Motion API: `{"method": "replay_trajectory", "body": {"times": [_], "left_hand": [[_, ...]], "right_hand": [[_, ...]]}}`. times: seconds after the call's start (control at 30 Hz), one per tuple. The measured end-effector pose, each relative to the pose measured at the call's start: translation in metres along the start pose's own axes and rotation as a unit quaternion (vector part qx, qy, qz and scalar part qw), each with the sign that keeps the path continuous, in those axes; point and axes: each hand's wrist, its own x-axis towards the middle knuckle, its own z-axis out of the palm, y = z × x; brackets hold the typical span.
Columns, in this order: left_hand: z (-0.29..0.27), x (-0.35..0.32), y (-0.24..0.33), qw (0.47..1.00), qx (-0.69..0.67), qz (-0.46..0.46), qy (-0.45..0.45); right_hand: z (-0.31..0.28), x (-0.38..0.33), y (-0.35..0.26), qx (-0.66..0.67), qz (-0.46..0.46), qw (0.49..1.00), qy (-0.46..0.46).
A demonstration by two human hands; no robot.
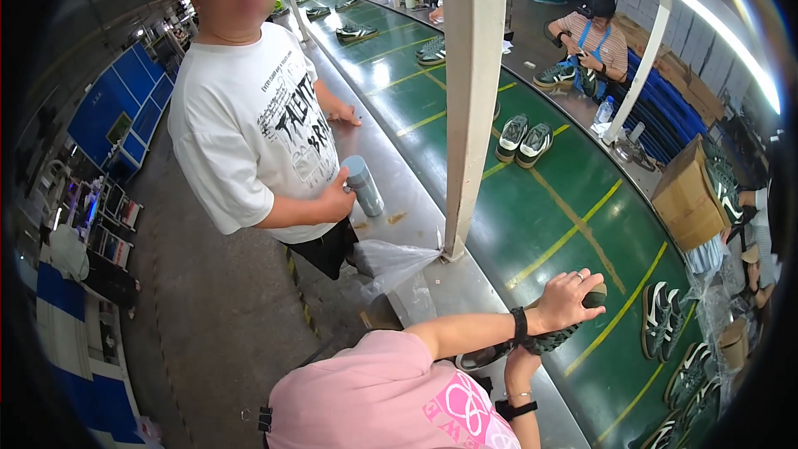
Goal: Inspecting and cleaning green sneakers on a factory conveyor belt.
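Near the front edge of the green conveyor, a dark green sneaker [555,340] is held tilted over the metal ledge. My left hand [570,299], with a ring and a black wristband, reaches across and lies over the sneaker's upper end, fingers bent around it. Below it, my right hand [521,364] grips the sneaker from underneath; its fingers are mostly hidden behind the shoe. Beside my left forearm, another dark shoe [482,357] shows in part on the ledge.
Pairs of green sneakers [524,141] stand along the green conveyor [549,224], more at right [662,320]. A white post [470,108] rises from the ledge, with a plastic bag [399,262] tied to it. A person [258,133] at left holds a flask [363,185]; a co-worker [592,41] handles shoes opposite.
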Motion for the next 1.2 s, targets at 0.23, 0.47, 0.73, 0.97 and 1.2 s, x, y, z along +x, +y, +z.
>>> {"method": "replay_trajectory", "body": {"times": [0.23,0.47,0.73,0.97,1.2], "left_hand": [[-0.003,0.004,0.003,0.999,0.005,0.01,0.04],[-0.005,0.002,0.002,0.999,0.001,0.013,0.044],[-0.007,0.003,0.0,0.999,0.017,-0.008,0.034],[-0.005,0.003,-0.004,1.0,0.004,-0.006,0.025],[0.008,-0.001,0.009,0.999,-0.004,0.036,0.027]], "right_hand": [[-0.033,-0.003,-0.019,-0.054,-0.01,0.997,-0.046],[-0.015,-0.011,-0.013,0.001,0.041,0.999,0.017],[-0.018,0.007,-0.015,0.51,0.331,0.793,0.036],[-0.041,-0.013,-0.039,0.036,0.037,0.998,0.036],[0.004,-0.006,0.006,-0.012,-0.007,0.999,-0.034]]}}
